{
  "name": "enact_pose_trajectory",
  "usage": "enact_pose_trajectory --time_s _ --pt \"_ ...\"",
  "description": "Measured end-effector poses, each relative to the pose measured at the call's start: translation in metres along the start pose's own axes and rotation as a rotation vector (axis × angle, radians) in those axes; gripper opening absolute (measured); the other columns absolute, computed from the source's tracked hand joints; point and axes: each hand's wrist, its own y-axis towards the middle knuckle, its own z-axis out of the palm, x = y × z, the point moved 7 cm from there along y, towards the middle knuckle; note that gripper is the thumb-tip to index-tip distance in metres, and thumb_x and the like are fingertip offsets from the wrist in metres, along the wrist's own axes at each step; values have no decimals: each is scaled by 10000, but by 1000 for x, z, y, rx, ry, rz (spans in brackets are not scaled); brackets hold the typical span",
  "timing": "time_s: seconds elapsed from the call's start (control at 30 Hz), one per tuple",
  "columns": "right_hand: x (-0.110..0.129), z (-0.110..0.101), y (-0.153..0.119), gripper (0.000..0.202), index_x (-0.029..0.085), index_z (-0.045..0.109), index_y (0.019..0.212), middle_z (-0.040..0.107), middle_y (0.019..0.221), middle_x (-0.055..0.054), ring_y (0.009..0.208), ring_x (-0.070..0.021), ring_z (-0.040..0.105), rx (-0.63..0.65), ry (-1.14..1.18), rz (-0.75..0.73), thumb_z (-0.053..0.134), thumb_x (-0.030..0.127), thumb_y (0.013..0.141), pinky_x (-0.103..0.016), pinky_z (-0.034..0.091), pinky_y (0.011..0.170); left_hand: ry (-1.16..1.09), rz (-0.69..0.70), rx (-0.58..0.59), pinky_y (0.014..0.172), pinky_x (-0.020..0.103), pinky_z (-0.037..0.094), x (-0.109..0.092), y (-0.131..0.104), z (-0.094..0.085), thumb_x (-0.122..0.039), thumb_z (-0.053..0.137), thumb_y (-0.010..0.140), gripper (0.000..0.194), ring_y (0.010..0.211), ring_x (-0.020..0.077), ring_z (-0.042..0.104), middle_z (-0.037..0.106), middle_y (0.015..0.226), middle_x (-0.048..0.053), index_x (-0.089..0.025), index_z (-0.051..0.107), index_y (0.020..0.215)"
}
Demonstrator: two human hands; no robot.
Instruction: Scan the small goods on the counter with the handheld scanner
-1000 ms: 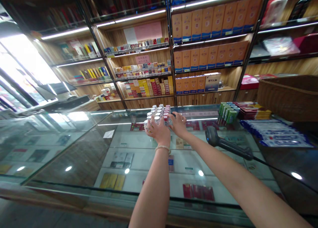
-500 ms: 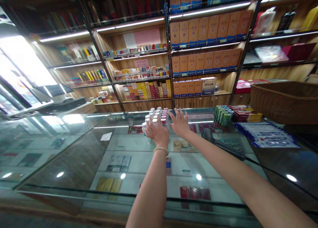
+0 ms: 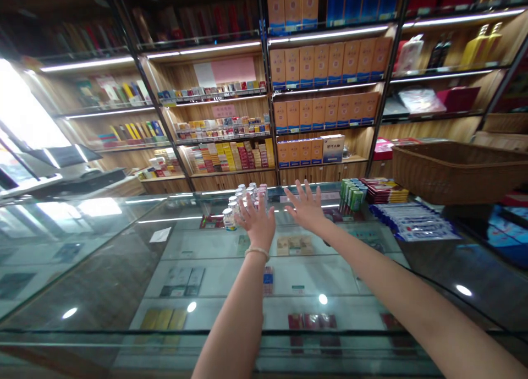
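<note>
The left hand (image 3: 259, 220) is spread open, palm forward, its fingertips at the near right edge of the cluster of small bottles (image 3: 243, 200) standing on the glass surface (image 3: 124, 258); the cluster lies just ahead and to its left, running away from the person. The right hand (image 3: 307, 206) is also open, fingers fanned, off to the cluster's right and apart from it, so the left is nearer. A second ago both hands pressed around the bottles; now they have let go and spread.
</note>
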Motion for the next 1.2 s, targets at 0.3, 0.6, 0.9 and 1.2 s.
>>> enact_pose_trajectory --time_s 0.3,0.6,0.9,1.2 --pt "-47 -37 -25 591 365 380 1620 247 1742 -102 1600 -379 173 24 -47 71 406 536 1055 -719 163 1220 -79 126 57 1258 670 189 -37 -9 -10 -443 539 1002 606 1584 384 239 310 1709 150 -268 464 1577" --pt "-113 -45 -58 570 371 398 1610 261 1738 -99 1594 -369 194 48 -132 141 356 528 1063 -718 167 1219 -89 278 107 1267 661 168 -63 -20 -3 -432 535 1003 591 1577 373 252 356 1677 163 -264 476 1567" --pt "-139 -48 -63 574 367 396 1610 257 1738 -106 1586 -370 206 55 -141 167 337 533 1064 -711 187 1208 -57 354 104 1276 653 146 -72 -24 -4 -430 519 1010 559 1570 369 266 376 1673 135 -288 505 1551" --pt "-206 -46 -50 641 352 381 1619 258 1736 -111 1563 -405 222 14 -195 287 438 559 1015 -714 226 1181 -47 428 80 1280 649 124 -79 -24 -2 -415 514 1006 550 1554 360 299 407 1655 134 -296 517 1542"
